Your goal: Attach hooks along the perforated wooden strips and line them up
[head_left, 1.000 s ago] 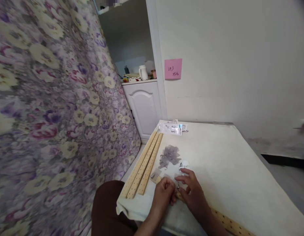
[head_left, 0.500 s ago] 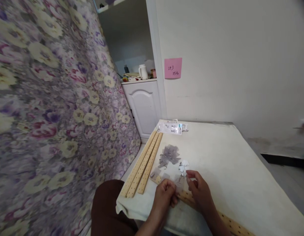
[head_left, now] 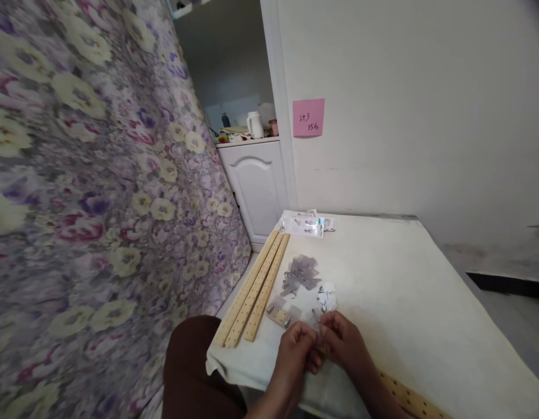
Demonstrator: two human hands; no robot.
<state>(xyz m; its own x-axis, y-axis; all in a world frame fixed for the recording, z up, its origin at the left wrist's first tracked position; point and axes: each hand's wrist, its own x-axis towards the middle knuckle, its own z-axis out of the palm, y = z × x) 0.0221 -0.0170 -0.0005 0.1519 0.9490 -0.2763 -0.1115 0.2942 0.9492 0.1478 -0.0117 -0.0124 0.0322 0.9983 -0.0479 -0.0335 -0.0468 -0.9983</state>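
1. A pale wall [head_left: 404, 105] rises behind everything, scuffed low on the right.
2. A floral curtain [head_left: 99, 174] fills the left side.
3. The desk [head_left: 395, 273] wears a cream cloth, its near left corner drooping.
4. A white cabinet [head_left: 258, 183] stands beyond it, a white jug [head_left: 254, 125] on its ledge.
5. Three holed wooden strips [head_left: 253, 291] lie along the desk's left edge; another holed strip [head_left: 411, 398] runs along the near edge, beneath the hands.
6. The left hand [head_left: 299, 349] and right hand [head_left: 341, 337] nearly meet, fingers pinched closed on a clear plastic piece [head_left: 316, 325] above that strip.
7. Grey plastic packets [head_left: 302, 272] lie heaped mid-desk.
8. A pink note [head_left: 308, 118] is on the wall.
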